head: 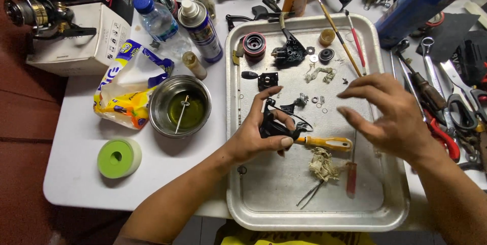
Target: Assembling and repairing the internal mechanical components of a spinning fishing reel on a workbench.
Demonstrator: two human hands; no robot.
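Observation:
My left hand (256,136) grips a black fishing reel body (274,123) over the metal tray (238,174). Just right of it lies a screwdriver with a yellow handle (327,143), its tip by the reel. My right hand (390,118) hovers open above the tray's right side, fingers spread, holding nothing. Small washers and screws (319,100) lie on the tray between the hands. Further back sit black reel parts (289,52), a red spool (254,45) and two thin brushes (350,42). A red-handled screwdriver (351,176), tweezers (309,194) and a crumpled wad (322,166) lie near the front.
Left of the tray stand a steel bowl of yellowish oil (180,105), a green tape roll (119,158), a spray can (203,29), a water bottle (157,19), a snack bag (129,88) and a white box (81,39). Pliers, scissors and wrenches (446,108) lie right. A blue canister (416,4) stands at the back.

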